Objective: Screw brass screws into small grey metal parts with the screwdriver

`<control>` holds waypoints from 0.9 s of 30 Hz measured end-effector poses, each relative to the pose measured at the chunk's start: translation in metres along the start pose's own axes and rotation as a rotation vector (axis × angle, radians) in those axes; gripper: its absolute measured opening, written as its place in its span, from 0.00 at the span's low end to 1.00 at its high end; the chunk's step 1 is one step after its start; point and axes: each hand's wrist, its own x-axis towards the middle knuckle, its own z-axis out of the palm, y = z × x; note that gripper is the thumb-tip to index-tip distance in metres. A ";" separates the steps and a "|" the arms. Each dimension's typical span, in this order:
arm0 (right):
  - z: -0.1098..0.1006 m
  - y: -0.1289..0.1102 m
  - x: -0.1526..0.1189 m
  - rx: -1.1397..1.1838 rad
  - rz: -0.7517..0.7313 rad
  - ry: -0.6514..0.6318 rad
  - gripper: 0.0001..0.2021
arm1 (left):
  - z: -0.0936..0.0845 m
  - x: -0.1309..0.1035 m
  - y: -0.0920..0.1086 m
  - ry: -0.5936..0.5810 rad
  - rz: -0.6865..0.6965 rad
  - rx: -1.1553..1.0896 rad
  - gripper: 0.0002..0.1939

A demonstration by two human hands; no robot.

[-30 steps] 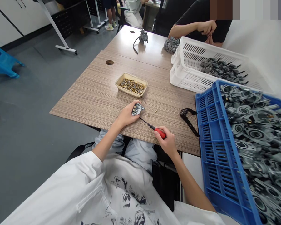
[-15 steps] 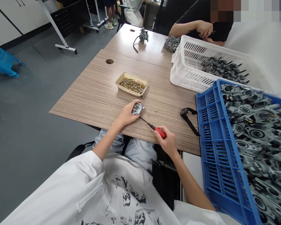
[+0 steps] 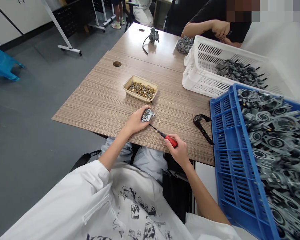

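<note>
My left hand (image 3: 137,121) is closed around a grey metal carburetor body (image 3: 146,115), its face with small brass parts turned up, near the table's front edge. My right hand (image 3: 178,148) grips the red handle of a screwdriver (image 3: 170,141). The screwdriver's dark shaft points up and left, and its tip meets the near side of the carburetor body by my left fingers; the exact contact is hidden. Two small brass pieces (image 3: 159,121) lie on the table just right of the carburetor body. Beyond my left hand stands a cream tray (image 3: 130,94) of small brass parts.
To the right, a blue crate (image 3: 223,143) is heaped with metal carburetor bodies. Behind it stands a white crate (image 3: 202,80) holding more parts. A black wristwatch (image 3: 201,125) lies beside the blue crate. Across the table (image 3: 90,100) are an assembled carburetor (image 3: 153,36) and a co-worker's hands (image 3: 220,30).
Both hands, the carburetor body and the screwdriver keep almost the same position. The view has shifted very slightly. The co-worker's hand across the table has moved a little.
</note>
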 end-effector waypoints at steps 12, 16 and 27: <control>0.000 0.002 0.000 -0.009 0.020 -0.011 0.12 | 0.002 0.000 -0.002 0.000 -0.011 0.000 0.31; 0.000 0.002 0.000 -0.005 0.017 -0.015 0.12 | 0.001 0.000 -0.001 0.000 -0.017 -0.012 0.31; -0.001 0.001 0.000 0.005 0.016 -0.021 0.11 | 0.002 -0.001 -0.002 0.002 -0.021 -0.002 0.32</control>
